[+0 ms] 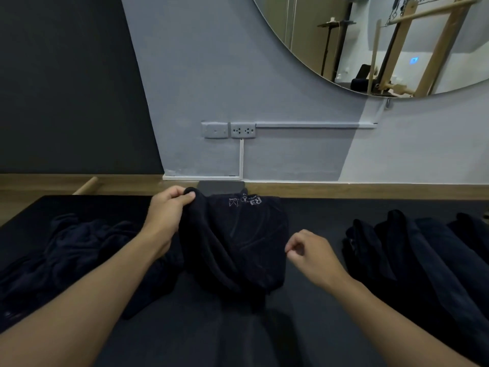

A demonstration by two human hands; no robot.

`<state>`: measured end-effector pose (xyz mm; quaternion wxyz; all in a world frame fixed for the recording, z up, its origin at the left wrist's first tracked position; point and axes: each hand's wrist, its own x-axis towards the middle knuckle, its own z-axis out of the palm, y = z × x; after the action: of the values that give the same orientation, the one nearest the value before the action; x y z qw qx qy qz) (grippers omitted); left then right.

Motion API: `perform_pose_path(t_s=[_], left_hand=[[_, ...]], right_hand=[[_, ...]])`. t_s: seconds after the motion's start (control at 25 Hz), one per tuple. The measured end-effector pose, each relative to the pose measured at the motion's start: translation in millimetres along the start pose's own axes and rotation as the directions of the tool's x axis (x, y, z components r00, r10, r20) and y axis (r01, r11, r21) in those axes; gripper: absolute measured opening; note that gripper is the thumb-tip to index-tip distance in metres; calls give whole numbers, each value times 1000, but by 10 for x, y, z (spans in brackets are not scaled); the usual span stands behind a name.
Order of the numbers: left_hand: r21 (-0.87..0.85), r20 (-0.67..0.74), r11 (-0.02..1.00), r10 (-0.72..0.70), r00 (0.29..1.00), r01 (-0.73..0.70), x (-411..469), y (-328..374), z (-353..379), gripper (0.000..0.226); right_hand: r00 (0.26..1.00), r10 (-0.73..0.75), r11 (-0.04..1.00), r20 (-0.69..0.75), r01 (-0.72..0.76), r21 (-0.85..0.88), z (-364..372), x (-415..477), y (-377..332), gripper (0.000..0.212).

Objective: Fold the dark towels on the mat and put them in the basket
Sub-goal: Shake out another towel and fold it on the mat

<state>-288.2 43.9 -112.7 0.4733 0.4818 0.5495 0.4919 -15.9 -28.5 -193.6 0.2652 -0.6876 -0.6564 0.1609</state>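
Note:
A dark towel (238, 242) with white print near its top edge hangs in the middle, above the black mat (312, 313). My left hand (169, 210) grips its upper left corner and lifts it. My right hand (309, 250) is at the towel's right edge with thumb and fingers pinched together; whether cloth is between them I cannot tell. A crumpled heap of dark towels (71, 250) lies on the mat to the left. Several folded dark towels (418, 250) lie in a row on the right. No basket is in view.
The mat ends at a strip of wooden floor (370, 190) along the grey wall. A wooden stick (84, 185) lies at the back left. Wall sockets (229, 130) and a large round mirror (383, 41) are ahead.

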Motion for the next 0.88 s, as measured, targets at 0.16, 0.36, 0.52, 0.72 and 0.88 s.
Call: perform_pose_path(t_s=[0.16, 0.36, 0.52, 0.72, 0.88], left_hand=[[18, 46, 1000, -14, 999, 13, 8, -5, 84, 24], [-50, 97, 999, 19, 995, -15, 16, 0, 250, 25], [-134, 111, 990, 48, 993, -33, 27, 36, 338, 25], [-138, 5, 990, 43, 999, -42, 139, -65, 128, 22], [21, -118, 1000, 22, 993, -19, 235, -227, -235, 23]], right_hand=[[993, 79, 970, 85, -96, 223, 117, -15, -103, 13], [934, 67, 975, 352, -136, 174, 574, 25, -333, 64], [938, 80, 996, 337, -90, 14, 1051, 31, -393, 64], [959, 117, 989, 257, -135, 55, 1117, 93, -99, 19], [970, 236, 908, 52, -239, 345, 675, 208, 282, 16]])
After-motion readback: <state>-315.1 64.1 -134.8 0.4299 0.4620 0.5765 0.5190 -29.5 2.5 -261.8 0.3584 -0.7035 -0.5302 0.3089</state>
